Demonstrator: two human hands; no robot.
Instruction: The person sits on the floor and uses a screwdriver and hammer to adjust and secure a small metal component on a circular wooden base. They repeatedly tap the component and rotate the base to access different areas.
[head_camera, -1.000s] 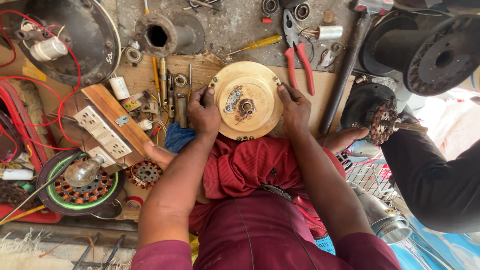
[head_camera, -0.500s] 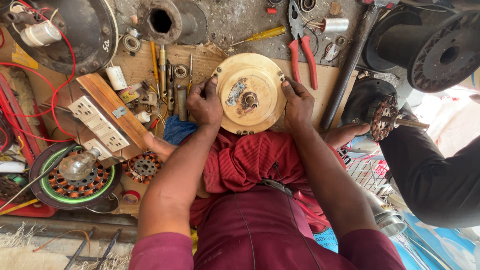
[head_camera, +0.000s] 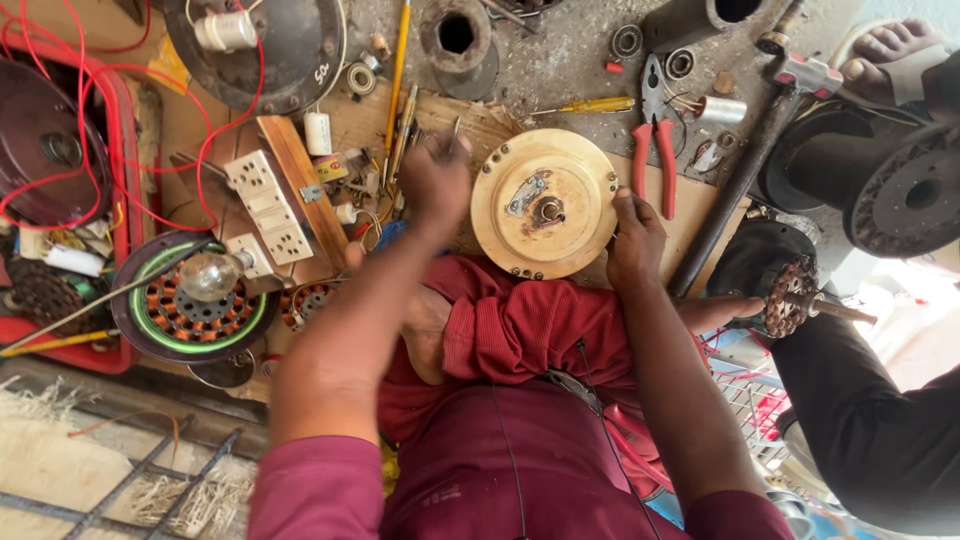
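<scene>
Head view, looking straight down onto a crowded tabletop (head_camera: 690, 235) of wooden board and grey concrete.

Round cream-coloured motor housing (head_camera: 545, 203) just above centre, lying flat, short shaft stub pointing up at the camera, small metal plate bolted beside the stub, screws around the rim.

Right hand (head_camera: 635, 238) at the housing's 4 o'clock edge, fingers resting on the rim, touching and steadying it rather than wrapped around it; grip loose, flat against the side.

Left hand (head_camera: 435, 180) off the housing, at its 9 o'clock, just beside the rim but apart from it. Fingers bunched over a cluster of small tools, thin metal tip poking up between them. Grip clenched, but on what exactly cannot be told; blurred.

Right hand therefore the nearer to the housing; left hand across a small gap to the west of it.

Yellow-handled screwdriver (head_camera: 590, 105) at the housing's 12 o'clock, long axis running left to right. Red-handled pliers (head_camera: 655, 150) at 2 o'clock, handles pointing down toward the right hand. White switch and socket board (head_camera: 268, 213) on a wooden strip far to 9 o'clock, with a green-ringed stator (head_camera: 190, 310) and a glass bulb (head_camera: 208, 275) below it.

Another person's dark sleeve (head_camera: 880, 430) at lower right, their hand (head_camera: 715, 310) holding a toothed rotor (head_camera: 785, 297) on a shaft.
</scene>
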